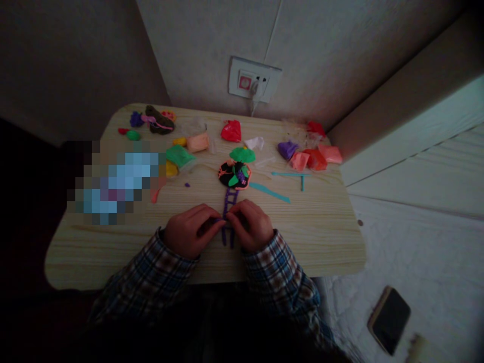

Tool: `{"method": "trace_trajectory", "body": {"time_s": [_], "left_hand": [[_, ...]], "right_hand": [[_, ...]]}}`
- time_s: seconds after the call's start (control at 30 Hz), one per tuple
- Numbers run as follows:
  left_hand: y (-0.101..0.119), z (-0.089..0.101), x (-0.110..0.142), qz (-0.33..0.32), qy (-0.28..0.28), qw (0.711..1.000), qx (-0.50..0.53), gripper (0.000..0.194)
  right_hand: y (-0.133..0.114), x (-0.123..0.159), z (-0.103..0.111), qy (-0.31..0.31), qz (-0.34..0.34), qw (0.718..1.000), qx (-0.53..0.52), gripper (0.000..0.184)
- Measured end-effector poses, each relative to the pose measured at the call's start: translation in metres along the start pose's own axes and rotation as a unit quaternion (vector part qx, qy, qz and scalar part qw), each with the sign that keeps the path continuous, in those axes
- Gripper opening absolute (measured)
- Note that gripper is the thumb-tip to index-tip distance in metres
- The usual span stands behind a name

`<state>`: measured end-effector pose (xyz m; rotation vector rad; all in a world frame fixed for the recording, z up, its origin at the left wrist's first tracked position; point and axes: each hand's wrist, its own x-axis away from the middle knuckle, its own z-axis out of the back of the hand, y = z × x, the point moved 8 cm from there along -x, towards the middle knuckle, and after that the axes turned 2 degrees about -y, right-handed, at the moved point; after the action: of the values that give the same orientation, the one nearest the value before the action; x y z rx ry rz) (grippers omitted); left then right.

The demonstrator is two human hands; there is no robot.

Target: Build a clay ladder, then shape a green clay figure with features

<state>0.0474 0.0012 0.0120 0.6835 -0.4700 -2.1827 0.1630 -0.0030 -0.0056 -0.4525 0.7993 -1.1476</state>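
Observation:
A ladder of purple modelling clay point(231, 194) lies flat on the table, reaching toward me from a round black clay piece point(226, 177) decorated with a green top, green leaves and an orange edge. Over the ladder's middle, my two hands meet fingertip to fingertip. My left hand point(191, 231) is closed in a pinch, with a bit of purple clay showing between thumb and forefinger. My right hand point(252, 226) pinches at the same spot; its fingertips cover part of the purple clay. Two ladder legs stick out below the fingers.
A flat blue clay strip point(270, 192) and thin blue sticks point(290, 174) lie to the right. Packets of coloured clay, including a red one point(231, 131) and a green one point(180, 156), line the back. A blurred patch covers the left. A phone point(389, 318) lies beyond the table.

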Motion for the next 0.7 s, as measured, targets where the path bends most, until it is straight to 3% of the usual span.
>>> {"method": "trace_trajectory", "body": {"time_s": [0.7], "left_hand": [[-0.003, -0.0017, 0.0002, 0.019, -0.01, 1.0, 0.01, 0.021]], "right_hand": [[-0.0004, 0.0001, 0.0001, -0.005, -0.001, 1.0, 0.003, 0.016]]}}
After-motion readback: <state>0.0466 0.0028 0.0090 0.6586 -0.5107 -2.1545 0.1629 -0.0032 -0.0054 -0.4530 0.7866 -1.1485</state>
